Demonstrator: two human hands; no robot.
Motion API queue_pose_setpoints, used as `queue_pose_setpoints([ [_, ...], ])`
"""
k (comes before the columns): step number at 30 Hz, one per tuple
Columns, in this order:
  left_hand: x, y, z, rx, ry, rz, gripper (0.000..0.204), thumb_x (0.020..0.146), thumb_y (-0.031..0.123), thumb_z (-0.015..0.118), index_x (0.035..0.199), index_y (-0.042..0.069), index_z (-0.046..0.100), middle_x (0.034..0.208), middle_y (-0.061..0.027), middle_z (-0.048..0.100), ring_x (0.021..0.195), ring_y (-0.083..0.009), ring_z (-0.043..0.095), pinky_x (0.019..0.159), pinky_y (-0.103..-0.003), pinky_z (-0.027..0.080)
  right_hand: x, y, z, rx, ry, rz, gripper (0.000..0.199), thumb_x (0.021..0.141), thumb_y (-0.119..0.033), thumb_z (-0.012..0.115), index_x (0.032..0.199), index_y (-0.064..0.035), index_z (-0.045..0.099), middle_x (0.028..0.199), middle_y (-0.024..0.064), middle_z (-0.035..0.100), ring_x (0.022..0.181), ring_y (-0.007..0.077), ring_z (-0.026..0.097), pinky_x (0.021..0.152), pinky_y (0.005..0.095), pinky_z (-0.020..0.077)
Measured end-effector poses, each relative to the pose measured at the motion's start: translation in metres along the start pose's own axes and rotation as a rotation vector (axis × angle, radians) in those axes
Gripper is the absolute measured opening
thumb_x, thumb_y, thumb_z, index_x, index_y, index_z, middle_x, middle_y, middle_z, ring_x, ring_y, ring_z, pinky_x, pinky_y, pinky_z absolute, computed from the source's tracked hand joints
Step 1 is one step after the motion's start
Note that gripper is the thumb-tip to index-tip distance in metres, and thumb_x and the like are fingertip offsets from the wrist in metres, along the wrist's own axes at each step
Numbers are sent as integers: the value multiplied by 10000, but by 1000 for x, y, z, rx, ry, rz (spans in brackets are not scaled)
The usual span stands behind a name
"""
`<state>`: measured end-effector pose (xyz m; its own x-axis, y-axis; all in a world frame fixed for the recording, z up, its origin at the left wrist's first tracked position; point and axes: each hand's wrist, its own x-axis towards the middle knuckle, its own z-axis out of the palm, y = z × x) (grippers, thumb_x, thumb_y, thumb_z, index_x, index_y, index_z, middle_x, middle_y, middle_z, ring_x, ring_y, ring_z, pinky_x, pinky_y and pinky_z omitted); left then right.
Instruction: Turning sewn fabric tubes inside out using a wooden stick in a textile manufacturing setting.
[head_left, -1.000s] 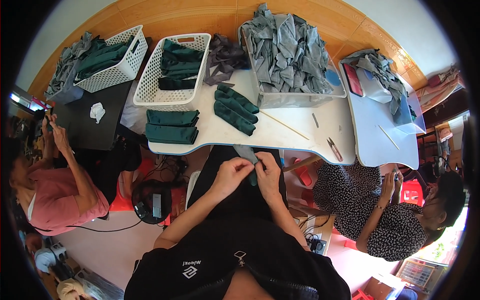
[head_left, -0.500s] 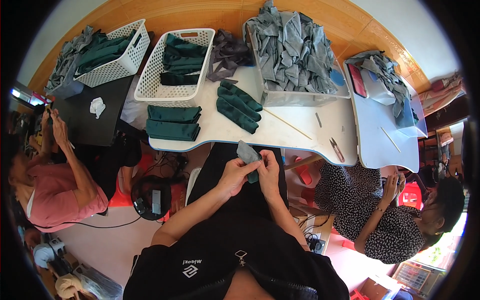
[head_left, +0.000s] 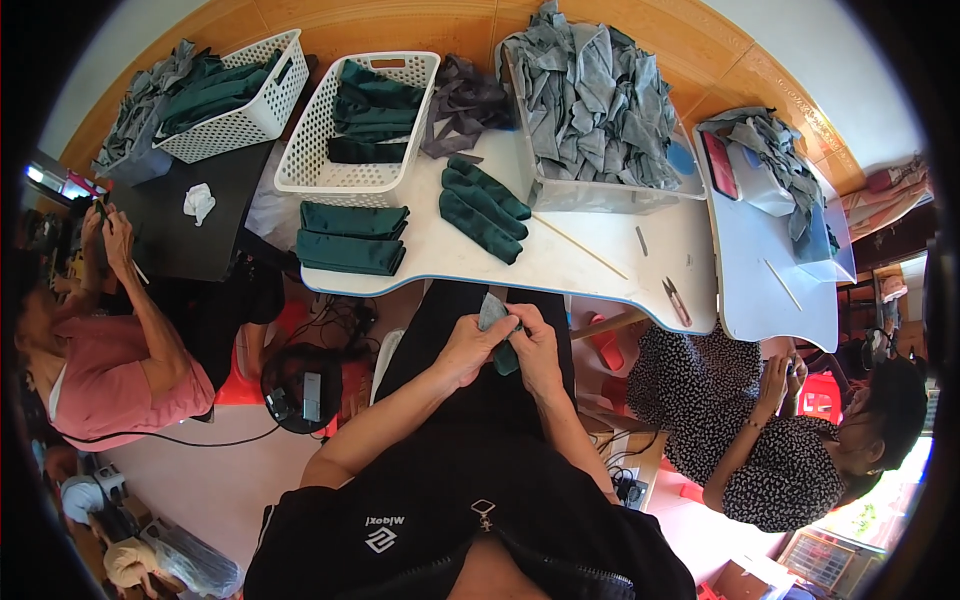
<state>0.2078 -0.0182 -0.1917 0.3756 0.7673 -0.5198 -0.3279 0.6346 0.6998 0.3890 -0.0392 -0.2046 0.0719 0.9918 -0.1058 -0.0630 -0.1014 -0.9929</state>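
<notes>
Over my lap, just off the table's front edge, a small fabric piece (head_left: 491, 310) is held between my two hands. Its upper end is grey, and dark green cloth hangs out below. My left hand (head_left: 465, 350) grips it from the left with the thumb on top. From the right, my right hand (head_left: 536, 350) pinches it with the fingers curled in; part of the cloth is hidden behind the fingers. Ahead on the white table (head_left: 450, 262) lie rolled dark green fabric strips (head_left: 484, 210) and, to their left, a flat green stack (head_left: 352, 240).
A white basket (head_left: 300, 178) of green pieces and a clear bin (head_left: 600, 198) heaped with grey cloth stand at the back. A thin stick (head_left: 580, 246) and thread snips (head_left: 677, 301) lie on the right. Co-workers sit at the left (head_left: 130, 375) and right (head_left: 770, 450).
My right hand has rolled over the cloth, its fingers now closer to my left hand. The grey end looks narrower. The view has shifted slightly.
</notes>
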Motion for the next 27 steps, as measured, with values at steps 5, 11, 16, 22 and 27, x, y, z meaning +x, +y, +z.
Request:
queue_pose_setpoints([
  [5, -18, 1, 22, -26, 10, -72, 329, 1268, 369, 924, 1234, 42, 905, 1053, 21, 807, 851, -52, 674, 704, -274, 486, -7, 22, 3, 175, 129, 31, 317, 1113, 59, 826, 1415, 22, 914, 1387, 73, 768, 1302, 214, 756, 1153, 341, 588],
  [11, -8, -42, 1, 102, 61, 236, 364, 1309, 389, 835, 1238, 35, 882, 1053, -42, 786, 881, -176, 659, 738, -359, 489, -7, 18, 19, -329, 308, -158, 316, 1065, 27, 876, 1379, 7, 914, 1360, 123, 766, 1293, 299, 774, 1137, 383, 607],
  [16, -11, -37, -5, 470, 139, 485, 438, 1348, 393, 731, 1207, -7, 838, 1057, -180, 789, 957, -395, 733, 798, -482, 558, -31, 30, 21, -245, 249, -107, 250, 1106, -37, 897, 1353, 0, 920, 1284, 99, 758, 1206, 267, 749, 1068, 383, 597],
  [22, -5, -29, -30, 761, 195, 651, 506, 1377, 390, 656, 1156, -41, 804, 1056, -280, 787, 997, -562, 787, 839, -577, 607, -57, 45, 23, 18, 56, 40, 164, 1199, -126, 907, 1316, -15, 936, 1144, 39, 747, 1035, 175, 699, 955, 361, 566],
  [27, -11, -29, -73, 714, -123, 552, 541, 1375, 383, 672, 1074, -55, 772, 980, -198, 722, 850, -420, 704, 805, -520, 575, -64, 24, 18, 735, -436, 614, 159, 1301, -231, 838, 1386, -115, 905, 896, -39, 619, 819, 119, 568, 852, 348, 495],
])
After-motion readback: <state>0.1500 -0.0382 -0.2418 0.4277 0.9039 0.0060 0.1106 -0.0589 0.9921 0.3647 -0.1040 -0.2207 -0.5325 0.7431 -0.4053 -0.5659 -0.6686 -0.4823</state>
